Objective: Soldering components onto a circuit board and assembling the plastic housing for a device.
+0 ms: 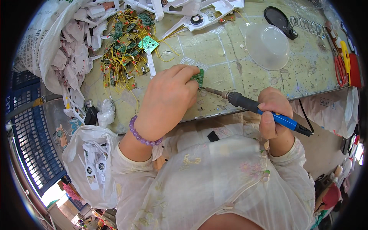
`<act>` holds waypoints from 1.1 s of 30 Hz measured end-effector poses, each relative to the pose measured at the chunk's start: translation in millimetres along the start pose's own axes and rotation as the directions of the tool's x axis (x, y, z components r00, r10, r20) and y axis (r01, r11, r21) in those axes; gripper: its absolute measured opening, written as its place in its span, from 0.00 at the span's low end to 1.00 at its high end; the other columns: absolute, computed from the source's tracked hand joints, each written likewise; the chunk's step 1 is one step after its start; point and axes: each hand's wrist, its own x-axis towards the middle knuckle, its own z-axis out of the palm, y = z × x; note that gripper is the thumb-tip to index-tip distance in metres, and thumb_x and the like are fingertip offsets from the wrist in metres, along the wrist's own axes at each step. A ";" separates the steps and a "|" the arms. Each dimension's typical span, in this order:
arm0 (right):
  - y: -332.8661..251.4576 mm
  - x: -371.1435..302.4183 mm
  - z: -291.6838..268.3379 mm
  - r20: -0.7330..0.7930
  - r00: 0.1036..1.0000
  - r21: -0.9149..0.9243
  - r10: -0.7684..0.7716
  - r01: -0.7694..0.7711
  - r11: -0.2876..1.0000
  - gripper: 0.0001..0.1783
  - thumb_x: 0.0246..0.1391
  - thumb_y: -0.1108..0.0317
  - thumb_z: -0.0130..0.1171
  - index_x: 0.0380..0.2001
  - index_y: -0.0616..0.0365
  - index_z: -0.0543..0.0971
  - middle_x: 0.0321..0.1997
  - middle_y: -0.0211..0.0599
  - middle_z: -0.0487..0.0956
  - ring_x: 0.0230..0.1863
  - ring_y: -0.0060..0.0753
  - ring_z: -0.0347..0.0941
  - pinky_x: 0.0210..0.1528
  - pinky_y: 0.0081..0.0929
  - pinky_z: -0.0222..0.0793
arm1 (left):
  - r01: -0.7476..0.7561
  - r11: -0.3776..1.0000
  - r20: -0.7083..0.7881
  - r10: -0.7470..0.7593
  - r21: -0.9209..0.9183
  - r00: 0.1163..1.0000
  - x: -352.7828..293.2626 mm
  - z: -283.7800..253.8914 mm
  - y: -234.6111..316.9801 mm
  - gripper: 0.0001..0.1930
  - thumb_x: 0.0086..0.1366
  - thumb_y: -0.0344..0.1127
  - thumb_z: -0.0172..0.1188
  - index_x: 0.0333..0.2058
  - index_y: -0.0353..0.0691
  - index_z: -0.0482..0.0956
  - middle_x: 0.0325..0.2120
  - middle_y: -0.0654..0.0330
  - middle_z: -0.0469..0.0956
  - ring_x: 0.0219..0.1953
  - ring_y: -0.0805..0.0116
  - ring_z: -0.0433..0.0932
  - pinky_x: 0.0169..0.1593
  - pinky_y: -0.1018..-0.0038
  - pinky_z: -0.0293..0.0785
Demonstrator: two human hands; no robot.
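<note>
My right hand is closed round the blue and black handle of a soldering iron. The iron's tip points left and meets the lower edge of a small green circuit board, or lies very near it. With its fingers bent, my left hand holds that board down at its left side, close to the table's front edge; the fingers cover part of it. Beyond the left hand lies a heap of green boards with yellow wires. A brighter green board rests at the heap's right side, beside a white plastic strip.
White plastic housings lie at the back, and more spill from a white sack at left. A clear plastic bowl, a black oval part and a metal coil sit back right. Pliers with red handles lie at the right edge.
</note>
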 end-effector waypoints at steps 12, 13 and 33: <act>-5.1 5.1 1.1 0.037 0.999 -0.034 0.008 -0.007 0.999 0.05 0.47 0.77 0.57 0.30 0.64 0.75 0.21 0.36 0.73 0.16 0.34 0.64 0.19 0.28 0.59 | 0.000 1.000 -0.003 0.000 -0.009 1.000 -2.8 1.2 0.9 0.04 0.46 0.27 0.62 0.23 0.37 0.77 0.39 0.62 0.78 0.38 0.62 0.76 0.37 0.69 0.74; -4.3 5.0 2.2 0.020 1.000 -0.035 0.013 -0.013 0.999 0.05 0.47 0.77 0.56 0.30 0.64 0.75 0.21 0.36 0.72 0.16 0.33 0.64 0.20 0.28 0.59 | 0.002 1.000 0.000 -0.002 -0.006 1.000 -2.9 0.4 1.5 0.04 0.46 0.27 0.62 0.23 0.37 0.77 0.39 0.62 0.78 0.38 0.62 0.76 0.38 0.68 0.74; -0.9 0.1 -27.9 -0.425 0.860 -0.410 -0.283 0.095 0.907 0.12 0.60 0.65 0.52 0.40 0.64 0.69 0.24 0.39 0.70 0.22 0.26 0.63 0.25 0.23 0.59 | 0.010 0.999 -0.006 -0.010 -0.044 1.000 0.5 -0.4 0.7 0.04 0.45 0.26 0.61 0.23 0.36 0.77 0.38 0.59 0.78 0.39 0.59 0.76 0.40 0.66 0.73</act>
